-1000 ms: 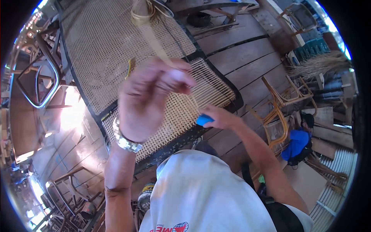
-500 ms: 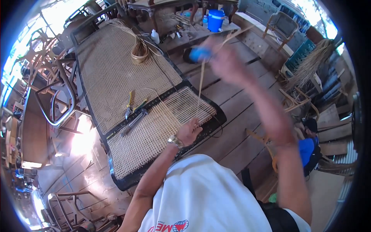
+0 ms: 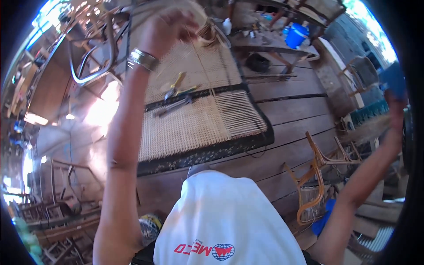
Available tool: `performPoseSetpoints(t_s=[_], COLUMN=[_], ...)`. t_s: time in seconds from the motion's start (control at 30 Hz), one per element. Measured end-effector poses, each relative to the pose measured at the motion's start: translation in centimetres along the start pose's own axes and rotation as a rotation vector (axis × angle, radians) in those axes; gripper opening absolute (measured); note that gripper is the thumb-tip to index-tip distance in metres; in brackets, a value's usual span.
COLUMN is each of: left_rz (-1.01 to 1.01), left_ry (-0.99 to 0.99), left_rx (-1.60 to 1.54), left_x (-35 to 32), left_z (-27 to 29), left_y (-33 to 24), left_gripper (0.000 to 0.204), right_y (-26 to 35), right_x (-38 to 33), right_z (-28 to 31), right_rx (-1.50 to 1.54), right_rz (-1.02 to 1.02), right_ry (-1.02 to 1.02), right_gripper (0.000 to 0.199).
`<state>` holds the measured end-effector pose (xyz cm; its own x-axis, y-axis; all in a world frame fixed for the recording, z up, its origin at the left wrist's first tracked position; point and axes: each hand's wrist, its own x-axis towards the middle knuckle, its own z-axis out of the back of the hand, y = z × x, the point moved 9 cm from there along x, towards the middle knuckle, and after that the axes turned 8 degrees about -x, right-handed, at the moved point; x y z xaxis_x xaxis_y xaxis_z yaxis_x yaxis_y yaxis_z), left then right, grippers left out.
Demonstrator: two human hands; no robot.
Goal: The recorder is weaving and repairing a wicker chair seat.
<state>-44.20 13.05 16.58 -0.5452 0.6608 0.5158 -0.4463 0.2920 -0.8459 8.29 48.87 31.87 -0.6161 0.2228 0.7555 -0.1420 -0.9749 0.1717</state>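
My left hand (image 3: 170,33), blurred, is raised over the far part of a dark-framed woven cane panel (image 3: 203,121). A thin cane strand (image 3: 201,62) runs from its closed fingertips down to the weave. Light parallel strands (image 3: 245,115) cross the panel's near right section, where the weave is still open. Far out at the right rim is my right hand (image 3: 396,106), with something blue (image 3: 393,81) at its fingers; blur hides their shape and grip. Yellow-handled pliers (image 3: 174,86) and a grey metal tool (image 3: 173,107) lie near the panel's dark crossbar.
A coil of cane strands (image 3: 206,35) lies on the panel's far part. Beyond it are a white bottle (image 3: 227,26) and a blue bucket (image 3: 296,35) by a low bench. Wooden chair frames (image 3: 316,176) stand at right, with a bent metal-looking frame (image 3: 95,73) at left.
My left hand has risen from the near edge to above the far part, now with the strand. My right hand has swung out to the far right. The view has shifted.
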Motion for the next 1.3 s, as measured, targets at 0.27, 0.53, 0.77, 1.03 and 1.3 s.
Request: performPoseSetpoints(t_s=[0.27, 0.53, 0.77, 1.03, 1.3], left_rz=[0.046, 0.446, 0.547, 0.493, 0.32], left_ry=[-0.037, -0.291, -0.595, -0.393, -0.154], left_rx=[0.192, 0.2, -0.078, -0.758, -0.486], left_x=[-15.5, -29.3, -35.7, -23.9, -14.7], left_z=[12.6, 19.4, 27.9, 28.2, 24.6], left_y=[-7.5, -6.1, 3.4, 7.1, 2.3], left_gripper=[0.028, 0.023, 0.021, 0.016, 0.03], right_y=[9.2, 19.1, 18.3, 16.6, 17.0], right_x=[-19.3, -16.8, -16.3, -27.3, -25.3], right_z=[-52.9, -76.0, -72.1, -61.2, -58.5], right_rx=[0.463, 0.397, 0.744, 0.818, 0.836], right_rz=[-0.511, -0.228, -0.326, -0.377, -0.186], right_ry=[0.763, 0.999, 1.134, 1.697, 1.418], right_gripper=[0.055, 0.069, 0.055, 0.029, 0.007])
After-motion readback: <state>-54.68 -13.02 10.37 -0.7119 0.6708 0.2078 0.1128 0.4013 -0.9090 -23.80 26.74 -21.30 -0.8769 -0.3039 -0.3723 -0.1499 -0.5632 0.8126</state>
